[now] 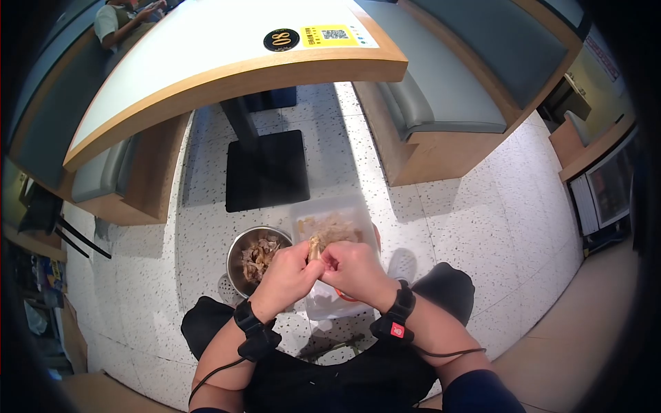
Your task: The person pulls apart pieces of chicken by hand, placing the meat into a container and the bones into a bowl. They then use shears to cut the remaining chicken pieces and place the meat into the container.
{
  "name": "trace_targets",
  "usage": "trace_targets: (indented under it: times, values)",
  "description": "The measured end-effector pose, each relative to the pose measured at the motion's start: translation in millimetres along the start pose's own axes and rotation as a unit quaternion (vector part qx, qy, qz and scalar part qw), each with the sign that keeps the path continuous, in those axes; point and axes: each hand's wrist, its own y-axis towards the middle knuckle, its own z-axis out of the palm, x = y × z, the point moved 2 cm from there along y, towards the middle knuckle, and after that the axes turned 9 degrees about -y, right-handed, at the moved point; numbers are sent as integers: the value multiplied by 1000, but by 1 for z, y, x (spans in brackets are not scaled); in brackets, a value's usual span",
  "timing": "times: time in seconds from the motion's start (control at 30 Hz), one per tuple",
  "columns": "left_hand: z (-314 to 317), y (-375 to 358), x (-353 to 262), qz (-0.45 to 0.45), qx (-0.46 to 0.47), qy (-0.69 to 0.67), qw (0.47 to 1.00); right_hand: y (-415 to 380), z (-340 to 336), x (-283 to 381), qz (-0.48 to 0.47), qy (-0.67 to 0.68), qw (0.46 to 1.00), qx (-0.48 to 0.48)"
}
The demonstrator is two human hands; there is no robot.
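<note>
My left hand [286,275] and my right hand [357,270] meet over a translucent plastic bin [329,204]. Between their fingers is a small yellowish piece of food [315,249], pinched by my left hand. The fingers of my right hand are closed against its lower side; whether they grip the same piece is too small to tell. Pale shredded food [330,227] lies in the bin, just beyond my hands. A round metal bowl [232,258] with brownish pieces [260,256] stands on the floor beside the bin, left of my left hand.
A table [206,41] with a wooden edge stands ahead, on a black base plate [267,172]. Padded benches [447,96] flank it. Another person [122,24] sits at the far left. My knees are on both sides, and a grey shoe [402,263] is right of the bin.
</note>
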Motion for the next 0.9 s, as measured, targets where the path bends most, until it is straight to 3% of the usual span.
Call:
trace_targets:
  times: [0.13, 0.2, 0.23, 0.27, 0.37, 0.5, 0.73, 0.83, 0.9]
  values:
    - [0, 1, 5, 27, 1, -33, 999, 1, -4, 1, -15, -13, 1000, -12]
    - [-4, -1, 10, -151, 83, -227, 959, 4, -12, -2, 58, 140, 985, 83]
    - [-7, -2, 2, -160, 103, -275, 943, 5, -13, -6, 104, 220, 960, 140]
    - [-7, -3, 3, -163, 100, -271, 943, 6, -14, -8, 102, 225, 959, 141]
    - [-7, -4, 9, -175, 121, -404, 890, 6, -10, -19, 163, 393, 874, 235]
    - [-8, -3, 8, -119, 96, -335, 930, 9, -7, -27, 179, 442, 849, 229]
    - [-6, -5, 4, -102, 86, -205, 970, 8, -10, -20, 147, 323, 914, 198]
    - [1, -5, 7, -87, 80, -143, 983, 9, -12, -18, 76, 220, 958, 168]
    - [4, -3, 5, 65, 39, -17, 997, 10, -12, -16, -18, 72, 986, 150]
